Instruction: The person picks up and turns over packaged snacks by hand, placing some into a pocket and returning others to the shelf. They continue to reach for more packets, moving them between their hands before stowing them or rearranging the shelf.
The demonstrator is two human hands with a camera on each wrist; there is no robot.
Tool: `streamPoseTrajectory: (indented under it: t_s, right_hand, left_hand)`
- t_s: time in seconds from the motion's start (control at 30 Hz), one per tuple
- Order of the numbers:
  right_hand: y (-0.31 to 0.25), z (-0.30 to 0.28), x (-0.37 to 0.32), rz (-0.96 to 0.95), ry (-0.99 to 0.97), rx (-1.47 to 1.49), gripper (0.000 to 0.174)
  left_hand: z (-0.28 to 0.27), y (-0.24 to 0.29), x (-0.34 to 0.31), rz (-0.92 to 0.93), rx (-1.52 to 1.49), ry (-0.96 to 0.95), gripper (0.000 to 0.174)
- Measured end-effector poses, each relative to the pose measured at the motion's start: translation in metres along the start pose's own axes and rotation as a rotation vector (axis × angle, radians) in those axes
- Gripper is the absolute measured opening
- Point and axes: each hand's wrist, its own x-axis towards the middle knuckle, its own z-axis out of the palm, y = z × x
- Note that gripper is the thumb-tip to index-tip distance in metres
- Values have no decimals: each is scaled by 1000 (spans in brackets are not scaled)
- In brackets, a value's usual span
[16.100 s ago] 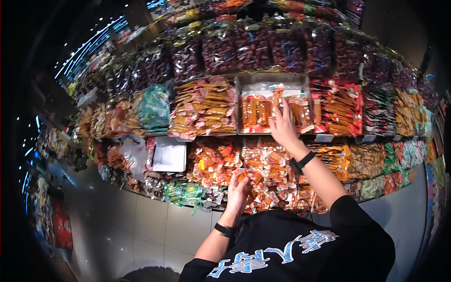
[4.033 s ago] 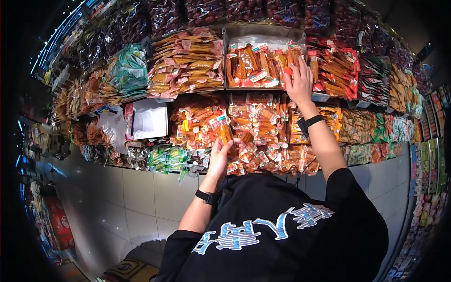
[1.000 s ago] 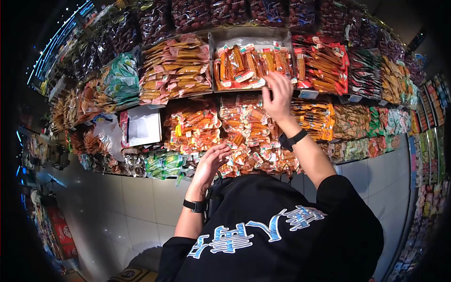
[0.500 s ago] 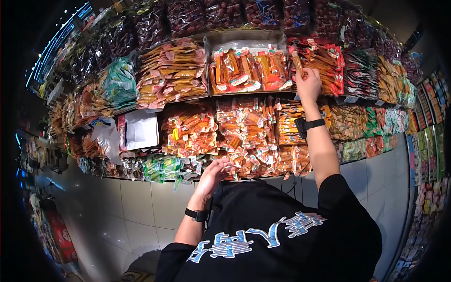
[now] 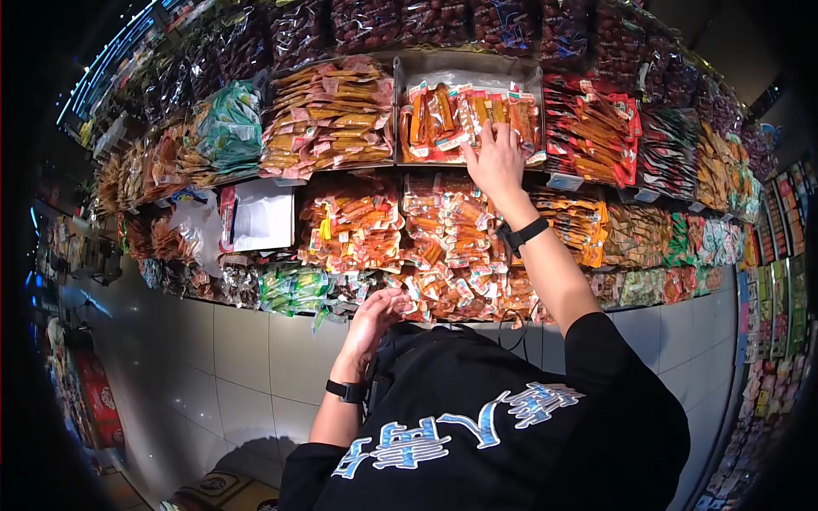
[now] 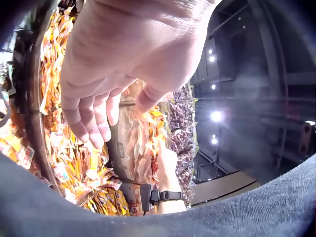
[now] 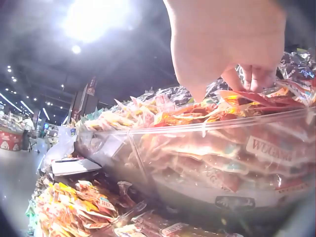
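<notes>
The right hand (image 5: 497, 166) reaches over the front edge of the clear box (image 5: 467, 61), its fingers down on the orange snack packets (image 5: 436, 119). In the right wrist view the hand (image 7: 227, 44) touches the top packets (image 7: 237, 102), thumb apart from the fingers; whether it pinches one is hidden. Lower down, the left hand (image 5: 375, 317) hovers at the front of the lower bin of small packets (image 5: 452, 285). Seen from the left wrist, that hand (image 6: 128, 54) is empty, its fingers relaxed and slightly bent.
Left of the box are stacked yellow packets (image 5: 332, 115) and green bags (image 5: 228, 123); red packets (image 5: 592, 136) lie to its right. A white tray (image 5: 264, 213) and a plastic bag (image 5: 198, 226) stand on the lower level. Dark bags (image 5: 434, 25) line the back.
The right hand has moved left from the red packets, where it held a packet half a second ago, to the clear box. The left hand, which held a packet 4 s ago, is empty.
</notes>
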Motion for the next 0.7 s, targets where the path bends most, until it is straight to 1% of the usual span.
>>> streamPoseTrajectory:
  t_s: [0.17,0.33,0.57,0.6,0.63,0.7]
  right_hand:
    - [0,2,6,9,-43,-78,59]
    - [-2,-2,-1,51,15,22,63]
    - [1,-28,-30,-23,125,120,53]
    - [2,-33,-37,-9,131,94,49]
    - [4,-40,-45,-12,145,131,47]
    - [8,-52,-62,0,170,148,46]
  left_hand:
    - [-3,-5,-4,-11,5,1,38]
    - [-3,-11,-10,-31,10,-6,39]
    - [-21,-16,-16,-67,16,-42,38]
    - [-25,-15,-16,-64,29,-58,38]
    - [-29,-13,-16,-53,41,-81,38]
    - [-39,-9,-19,-52,65,-88,38]
